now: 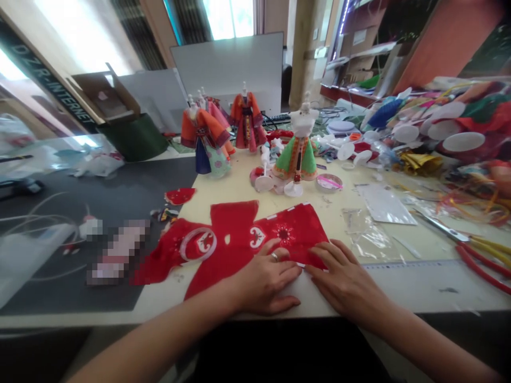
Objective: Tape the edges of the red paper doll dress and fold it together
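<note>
A small red doll robe [235, 234] with white and gold patterns lies spread flat on the cream table [399, 282] in front of me. My left hand [263, 279], with a ring on one finger, rests flat on the robe's lower edge, fingers stretched out. My right hand [345, 279] lies flat beside it, fingertips pressing the robe's right sleeve near its white-trimmed hem. The two hands almost touch at the fingertips. Neither hand grips anything.
Behind the robe stand a green-skirted mannequin [297, 154] and several dressed doll forms [207, 138]. A round tape roll [329, 182], clear plastic bags [365, 229], scissors with red and yellow handles [475, 247] and heaps of craft material [451, 127] fill the right side. A dark mat [99, 213] lies left.
</note>
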Available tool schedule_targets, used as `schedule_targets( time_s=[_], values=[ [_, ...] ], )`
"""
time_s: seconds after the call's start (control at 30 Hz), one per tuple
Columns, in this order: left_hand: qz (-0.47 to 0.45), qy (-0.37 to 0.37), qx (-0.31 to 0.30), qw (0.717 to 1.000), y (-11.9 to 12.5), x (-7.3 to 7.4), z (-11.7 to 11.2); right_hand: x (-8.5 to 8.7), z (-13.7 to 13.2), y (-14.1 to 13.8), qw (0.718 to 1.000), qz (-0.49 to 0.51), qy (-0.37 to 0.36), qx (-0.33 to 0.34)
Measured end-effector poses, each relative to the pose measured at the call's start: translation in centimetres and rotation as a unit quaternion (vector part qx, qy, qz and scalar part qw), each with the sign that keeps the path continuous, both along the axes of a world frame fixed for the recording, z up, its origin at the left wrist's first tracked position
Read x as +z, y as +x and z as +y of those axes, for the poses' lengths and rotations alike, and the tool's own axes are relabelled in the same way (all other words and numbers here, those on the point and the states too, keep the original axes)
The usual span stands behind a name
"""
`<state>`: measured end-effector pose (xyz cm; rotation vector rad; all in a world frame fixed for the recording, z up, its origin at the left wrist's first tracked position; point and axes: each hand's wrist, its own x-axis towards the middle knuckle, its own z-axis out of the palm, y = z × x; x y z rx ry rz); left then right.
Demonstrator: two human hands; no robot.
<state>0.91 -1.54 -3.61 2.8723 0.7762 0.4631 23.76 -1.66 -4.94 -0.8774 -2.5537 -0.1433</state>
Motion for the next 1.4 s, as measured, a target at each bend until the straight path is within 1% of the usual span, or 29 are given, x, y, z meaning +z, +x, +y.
schedule_targets(
  time_s=[0.13,0.23,0.33,0.5,0.57,0.63,0.73,0.77,0.8,0.87,0.9,0.97,1.03,1.07,1.1,1.17,1.27,1.4],
  values=[
    [-0.009,0.019,0.0,1.0,0.1,-0.1,-0.1,-0.2,0.1,-0.2,1.0,-0.007,0.0,0.005],
    [-0.014,0.007,-0.003,1.0,0.1,-0.1,-0.1,-0.1,0.1,-0.1,1.0,-0.006,-0.003,0.012],
    [-0.029,-0.032,0.006,0.999,0.0,0.1,-0.1,0.2,0.1,0.2,1.0,0.014,-0.008,0.006],
    [-0.086,-0.118,0.055,0.988,0.1,0.4,0.3,0.5,-0.2,0.3,0.999,0.028,-0.018,-0.011],
    [-0.107,-0.15,0.075,0.98,0.2,0.8,0.4,0.6,-0.4,0.1,0.999,0.023,-0.025,-0.018],
    [-0.127,-0.16,0.093,0.974,0.0,1.4,0.5,0.8,-0.5,0.0,0.999,0.017,-0.037,-0.026],
    [-0.13,-0.15,0.128,0.972,-1.6,2.6,0.4,1.0,-0.7,0.5,0.998,0.022,-0.051,-0.039],
    [-0.12,-0.144,0.147,0.971,-2.6,3.1,0.3,1.0,-0.8,0.8,0.998,0.028,-0.048,-0.042],
    [-0.109,-0.135,0.18,0.968,-3.7,3.5,0.2,0.9,-0.9,1.2,0.997,0.034,-0.044,-0.044],
    [-0.091,-0.092,0.235,0.963,-6.4,4.0,-0.1,0.8,-1.0,2.1,0.997,0.045,-0.031,-0.047],
    [-0.094,-0.065,0.277,0.954,-7.8,4.2,-0.2,0.7,-1.0,2.6,0.997,0.049,-0.026,-0.049],
    [-0.09,-0.061,0.347,0.932,-10.7,4.2,-0.7,0.6,-1.1,3.4,0.997,0.058,-0.019,-0.056],
    [-0.074,-0.066,0.39,0.916,-12.9,4.0,-1.2,0.6,-1.2,4.0,0.995,0.072,-0.012,-0.061],
    [-0.063,-0.063,0.4,0.912,-13.7,3.8,-1.5,0.6,-1.2,4.2,0.995,0.079,-0.009,-0.061],
    [-0.051,-0.061,0.407,0.91,-14.2,3.7,-1.7,0.6,-1.2,4.3,0.995,0.084,-0.006,-0.059],
    [-0.027,-0.057,0.408,0.911,-14.5,3.5,-2.1,0.6,-1.2,4.4,0.995,0.088,-0.002,-0.055],
    [0.011,-0.062,0.397,0.915,-13.6,3.4,-2.1,0.2,-1.2,4.3,0.995,0.085,0.001,-0.052],
    [0.069,-0.059,0.376,0.922,-12.4,3.0,-1.6,-0.2,-1.2,4.2,0.996,0.08,0.004,-0.045]
  ],
)
